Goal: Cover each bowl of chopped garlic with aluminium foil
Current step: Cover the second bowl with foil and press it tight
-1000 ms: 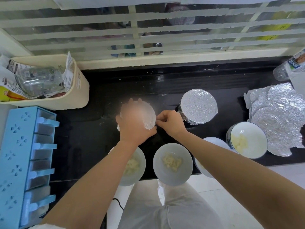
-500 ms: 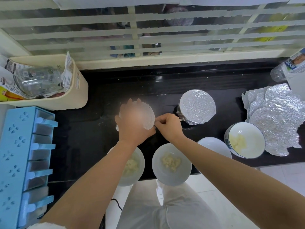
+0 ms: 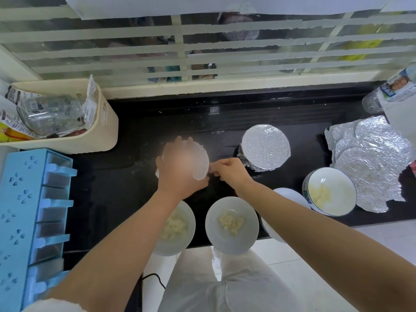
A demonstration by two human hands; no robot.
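On the black counter [image 3: 108, 188] stands a bowl under a foil sheet [image 3: 201, 164]. My left hand [image 3: 180, 170] lies flat on top of that foil, fingers spread over it. My right hand [image 3: 229, 173] pinches the foil's right edge against the bowl's side. A second bowl [image 3: 265, 147], fully wrapped in foil, stands to the right. Open bowls of chopped garlic sit near the front edge: one under my left forearm [image 3: 180, 228], one in the middle [image 3: 231, 224], one at the right [image 3: 331, 192]. Another white bowl [image 3: 283, 194] is mostly hidden by my right forearm.
Loose foil sheets [image 3: 371, 163] lie at the right. A cream bin [image 3: 99, 131] with packaging stands at the back left, a blue drawer rack [image 3: 33, 210] at the left edge. A plastic bottle [image 3: 391, 91] lies at the far right. Behind is a barred window.
Both hands stay on the same foil-covered bowl. My right hand's fingers have shifted slightly along the foil's right edge; nothing else has moved.
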